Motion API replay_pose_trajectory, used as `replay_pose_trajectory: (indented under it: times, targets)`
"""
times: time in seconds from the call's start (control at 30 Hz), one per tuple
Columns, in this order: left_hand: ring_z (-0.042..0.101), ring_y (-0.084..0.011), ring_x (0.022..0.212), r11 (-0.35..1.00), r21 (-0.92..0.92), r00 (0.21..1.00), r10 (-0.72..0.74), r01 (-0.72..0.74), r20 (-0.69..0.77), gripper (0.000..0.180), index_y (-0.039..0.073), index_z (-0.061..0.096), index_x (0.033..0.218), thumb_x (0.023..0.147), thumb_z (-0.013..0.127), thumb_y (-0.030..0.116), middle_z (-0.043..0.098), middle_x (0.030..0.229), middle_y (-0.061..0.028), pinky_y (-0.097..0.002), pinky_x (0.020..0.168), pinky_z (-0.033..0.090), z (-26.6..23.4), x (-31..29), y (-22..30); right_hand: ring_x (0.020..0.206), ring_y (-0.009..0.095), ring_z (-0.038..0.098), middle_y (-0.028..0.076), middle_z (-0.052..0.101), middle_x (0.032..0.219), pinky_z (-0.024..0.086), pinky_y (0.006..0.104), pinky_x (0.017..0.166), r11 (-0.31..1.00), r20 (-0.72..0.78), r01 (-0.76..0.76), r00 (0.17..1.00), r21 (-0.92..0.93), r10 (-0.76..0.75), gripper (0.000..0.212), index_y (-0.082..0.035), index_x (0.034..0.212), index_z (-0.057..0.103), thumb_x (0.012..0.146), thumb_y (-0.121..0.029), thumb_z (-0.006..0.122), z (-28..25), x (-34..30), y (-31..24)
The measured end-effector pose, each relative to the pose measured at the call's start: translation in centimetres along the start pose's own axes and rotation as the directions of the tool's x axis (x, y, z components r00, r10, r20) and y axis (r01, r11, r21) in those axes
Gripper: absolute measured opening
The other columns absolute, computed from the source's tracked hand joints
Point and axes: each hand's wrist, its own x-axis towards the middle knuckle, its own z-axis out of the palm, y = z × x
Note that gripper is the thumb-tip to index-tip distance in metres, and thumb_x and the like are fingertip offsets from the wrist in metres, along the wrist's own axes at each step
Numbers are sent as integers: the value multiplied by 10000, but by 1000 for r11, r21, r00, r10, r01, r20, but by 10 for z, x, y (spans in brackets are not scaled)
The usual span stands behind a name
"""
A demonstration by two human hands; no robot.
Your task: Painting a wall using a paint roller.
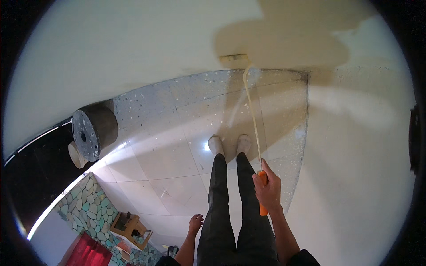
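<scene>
Your right hand (267,188) is wrapping its fingers tight around the orange handle of the long cream-spattered paint roller (253,111), whose roller head is pressing against the white wall far beyond your grip. Your left hand (195,223) is hanging loosely open beside your thigh, holding nothing.

The right hand (267,188) is raised in front of the body, its fingers (258,182) wrapped tight in a fist, back of the hand turned upward. The right forearm is seen running from the lower edge up to it. The left hand (195,223) is held low beside the left thigh, fingers loosely spread and holding nothing, the forearm bare.
</scene>
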Motion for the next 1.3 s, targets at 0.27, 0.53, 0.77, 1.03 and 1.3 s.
replay_pose_trajectory:
  times: [0.27, 0.53, 0.77, 1.03, 1.3]
  targets:
    - [661, -206, 692, 1000, 18, 999, 15, -15, -28, 370, 17, 605, 1151, 902, 566, 288, 684, 960, -136, -332, 600, 513, -7, -5, 9, 604, 160, 624, 120, 657, 752, 524, 283, 570, 1000, 39, -9, 999, -8, 9, 528, 24, 1348, 473, 861, -108, 629, -39, -87, -48]
    - [671, -210, 703, 996, 33, 996, 85, -84, -29, 348, 24, 620, 1123, 903, 559, 286, 690, 932, -141, -335, 574, 518, -4, 0, 3, 582, 150, 605, 105, 624, 704, 501, 282, 565, 991, -64, 133, 989, -28, -135, 512, 3, 1354, 465, 862, -38, 602, -15, -74, -28]
    - [663, -201, 721, 994, 74, 997, 77, -76, -23, 359, 12, 615, 1131, 903, 567, 284, 691, 934, -135, -327, 579, 518, -1, 0, 21, 583, 124, 572, 81, 597, 669, 467, 252, 533, 980, 135, -149, 982, 135, 130, 537, 22, 1370, 443, 876, -105, 610, -40, -79, -67]
    - [648, -193, 704, 988, 58, 990, 142, -141, -12, 356, 11, 612, 1146, 906, 569, 271, 689, 928, -134, -328, 586, 520, 4, -7, 13, 467, 43, 445, -16, 477, 594, 399, 204, 416, 976, 17, 17, 1000, 216, -22, 516, -19, 1393, 446, 891, -69, 554, -11, -16, -17]
    - [649, -224, 770, 998, 35, 998, 51, -51, -21, 376, 13, 581, 1180, 923, 540, 283, 673, 988, -151, -341, 637, 515, -5, -4, 14, 596, 126, 563, 114, 624, 734, 479, 266, 572, 989, 80, -87, 994, 116, 78, 513, 57, 1333, 480, 869, -120, 607, -30, -42, -48]
